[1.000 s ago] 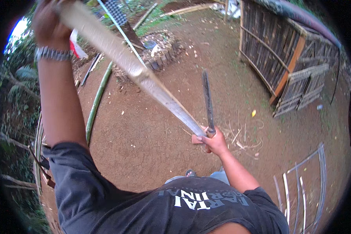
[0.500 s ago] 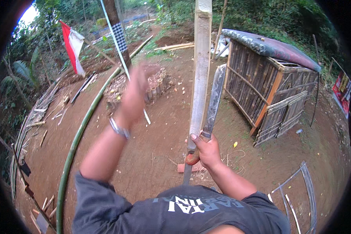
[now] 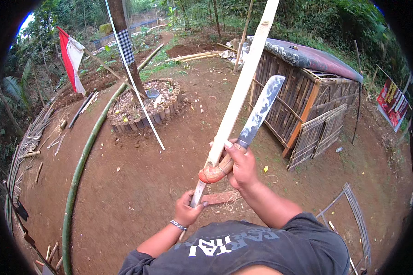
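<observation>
In my right hand (image 3: 242,166) is a machete (image 3: 263,110), its curved wooden handle under my fingers and its dark, pale-blotched blade pointing up and away. The same hand also steadies a long pale bamboo slat (image 3: 241,96), which crosses behind the handle. Lower down, my left hand (image 3: 188,208), with a bracelet at the wrist, is closed around the slat's near end. The slat slants up to the right and leaves the top of the view. Beneath my hands, a reddish flat piece (image 3: 222,198) lies on the dirt among thin shavings.
A bamboo hut (image 3: 303,96) with a draped sheet roof stands at right. A long green bamboo pole (image 3: 85,160) lies along the left. Farther off, a tree trunk (image 3: 126,50) rises from a ringed bed, near a red-and-white flag (image 3: 71,62). A bamboo frame (image 3: 355,215) lies at lower right.
My left hand was raised and blurred beside the slat; it has dropped and taken hold of the near end. The slat and machete now lean more to the right.
</observation>
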Demonstrator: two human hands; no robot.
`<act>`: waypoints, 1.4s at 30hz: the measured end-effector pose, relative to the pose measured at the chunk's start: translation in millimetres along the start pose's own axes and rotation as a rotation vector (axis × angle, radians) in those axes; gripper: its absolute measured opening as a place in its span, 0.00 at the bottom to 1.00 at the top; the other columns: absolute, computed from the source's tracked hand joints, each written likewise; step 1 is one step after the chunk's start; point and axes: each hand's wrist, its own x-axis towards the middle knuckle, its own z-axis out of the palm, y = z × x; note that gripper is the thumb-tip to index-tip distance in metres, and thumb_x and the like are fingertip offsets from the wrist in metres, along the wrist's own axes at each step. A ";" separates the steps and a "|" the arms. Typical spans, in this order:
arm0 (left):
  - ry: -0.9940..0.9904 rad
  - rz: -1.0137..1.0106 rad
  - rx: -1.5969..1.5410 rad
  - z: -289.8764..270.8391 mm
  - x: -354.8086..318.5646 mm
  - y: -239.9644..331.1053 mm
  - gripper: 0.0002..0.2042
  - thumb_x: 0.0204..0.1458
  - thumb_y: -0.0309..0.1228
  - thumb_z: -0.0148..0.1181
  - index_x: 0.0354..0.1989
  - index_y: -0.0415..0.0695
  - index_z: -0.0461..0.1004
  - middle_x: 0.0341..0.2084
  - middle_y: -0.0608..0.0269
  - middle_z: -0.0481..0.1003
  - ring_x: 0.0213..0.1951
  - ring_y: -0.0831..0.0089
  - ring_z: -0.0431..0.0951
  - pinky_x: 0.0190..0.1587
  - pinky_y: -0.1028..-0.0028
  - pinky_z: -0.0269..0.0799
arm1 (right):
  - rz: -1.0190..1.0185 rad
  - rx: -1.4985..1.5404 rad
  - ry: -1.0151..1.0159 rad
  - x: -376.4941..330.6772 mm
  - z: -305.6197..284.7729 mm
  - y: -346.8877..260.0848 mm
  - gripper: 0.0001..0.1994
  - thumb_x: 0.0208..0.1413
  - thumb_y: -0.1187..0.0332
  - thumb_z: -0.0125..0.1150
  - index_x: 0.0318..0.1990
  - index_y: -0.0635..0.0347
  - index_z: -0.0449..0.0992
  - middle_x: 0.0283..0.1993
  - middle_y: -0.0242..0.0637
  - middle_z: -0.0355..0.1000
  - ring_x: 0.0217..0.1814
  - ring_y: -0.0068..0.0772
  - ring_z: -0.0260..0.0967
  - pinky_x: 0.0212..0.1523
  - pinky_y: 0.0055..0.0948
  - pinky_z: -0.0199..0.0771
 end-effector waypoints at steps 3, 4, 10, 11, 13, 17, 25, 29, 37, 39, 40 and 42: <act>-0.152 -0.168 -0.176 -26.9 15.6 37.9 0.24 0.43 0.26 0.70 0.50 0.32 0.72 0.30 0.67 0.75 0.31 0.81 0.73 0.34 0.79 0.70 | 0.034 0.153 -0.041 1.8 6.8 -9.0 0.07 0.62 0.72 0.52 0.45 0.62 0.65 0.49 0.48 0.71 0.51 0.42 0.72 0.51 0.43 0.75; -0.208 -0.195 -0.221 -36.7 17.6 42.7 0.25 0.42 0.26 0.70 0.50 0.32 0.71 0.28 0.68 0.74 0.29 0.81 0.72 0.32 0.80 0.68 | 0.044 0.203 -0.055 0.9 10.4 -12.3 0.07 0.63 0.72 0.52 0.46 0.60 0.64 0.52 0.49 0.70 0.54 0.46 0.71 0.53 0.46 0.74; -0.580 -0.313 -0.586 -75.0 39.8 57.7 0.31 0.39 0.36 0.71 0.49 0.27 0.70 0.18 0.63 0.69 0.16 0.78 0.67 0.18 0.77 0.59 | -0.015 0.090 -0.123 -1.6 24.2 -45.9 0.11 0.61 0.72 0.55 0.49 0.58 0.64 0.52 0.49 0.70 0.54 0.49 0.71 0.53 0.50 0.74; -0.626 -0.323 -0.638 -78.0 40.7 58.6 0.32 0.40 0.37 0.70 0.50 0.26 0.69 0.17 0.58 0.70 0.14 0.77 0.66 0.15 0.76 0.57 | -0.039 0.064 -0.131 -3.1 24.8 -48.8 0.12 0.61 0.72 0.55 0.50 0.59 0.63 0.51 0.49 0.70 0.54 0.48 0.72 0.52 0.49 0.74; -0.724 -0.356 -0.682 -83.1 45.3 61.4 0.32 0.41 0.37 0.69 0.51 0.26 0.69 0.17 0.58 0.70 0.14 0.77 0.66 0.16 0.77 0.58 | -0.069 0.016 -0.135 -6.0 24.6 -53.1 0.12 0.61 0.72 0.55 0.50 0.59 0.63 0.50 0.49 0.71 0.51 0.47 0.73 0.50 0.48 0.76; -0.860 -0.438 -0.762 -87.1 53.3 69.1 0.32 0.46 0.38 0.67 0.53 0.24 0.67 0.18 0.59 0.70 0.15 0.79 0.65 0.18 0.78 0.59 | -0.119 -0.005 -0.139 -13.8 23.5 -62.0 0.13 0.60 0.72 0.56 0.50 0.61 0.63 0.49 0.51 0.71 0.49 0.48 0.74 0.48 0.47 0.78; -0.952 -0.519 -0.755 -83.9 59.5 69.8 0.32 0.48 0.38 0.66 0.54 0.23 0.65 0.19 0.60 0.70 0.15 0.79 0.65 0.19 0.78 0.60 | -0.139 -0.017 -0.046 -29.7 8.0 -64.2 0.14 0.60 0.72 0.57 0.50 0.63 0.63 0.49 0.53 0.71 0.49 0.49 0.74 0.48 0.48 0.78; -0.981 -0.510 -0.715 -82.2 62.2 59.1 0.29 0.47 0.35 0.65 0.54 0.25 0.67 0.18 0.56 0.71 0.14 0.77 0.66 0.18 0.77 0.62 | -0.127 0.005 0.000 -37.4 2.9 -65.7 0.13 0.60 0.73 0.56 0.50 0.63 0.64 0.48 0.52 0.71 0.48 0.47 0.74 0.48 0.47 0.78; -0.981 -0.545 -0.612 -77.6 60.1 52.4 0.30 0.45 0.36 0.67 0.52 0.24 0.68 0.16 0.58 0.70 0.15 0.77 0.66 0.19 0.76 0.61 | -0.125 0.004 0.086 -49.9 -13.5 -60.4 0.14 0.60 0.73 0.57 0.51 0.63 0.63 0.47 0.51 0.71 0.47 0.45 0.74 0.47 0.44 0.79; -0.970 -0.564 -0.580 -76.1 62.2 59.0 0.29 0.44 0.35 0.67 0.49 0.25 0.69 0.16 0.59 0.69 0.15 0.77 0.66 0.21 0.75 0.64 | -0.134 -0.005 0.089 -50.8 -17.5 -59.0 0.14 0.60 0.73 0.57 0.51 0.63 0.63 0.47 0.50 0.72 0.47 0.45 0.74 0.47 0.44 0.79; -0.975 -0.551 -0.570 -76.7 63.3 57.6 0.28 0.44 0.35 0.67 0.48 0.25 0.69 0.16 0.59 0.69 0.15 0.77 0.67 0.22 0.75 0.64 | -0.136 -0.007 0.088 -51.2 -18.4 -58.2 0.14 0.60 0.73 0.57 0.51 0.63 0.63 0.47 0.50 0.72 0.47 0.45 0.74 0.47 0.44 0.78; -0.984 -0.525 -0.550 -79.6 62.7 51.4 0.26 0.43 0.35 0.68 0.45 0.26 0.70 0.16 0.59 0.69 0.15 0.76 0.67 0.24 0.75 0.66 | -0.135 -0.007 0.093 -52.1 -19.3 -56.7 0.14 0.60 0.72 0.57 0.50 0.63 0.63 0.47 0.50 0.72 0.47 0.44 0.75 0.47 0.44 0.78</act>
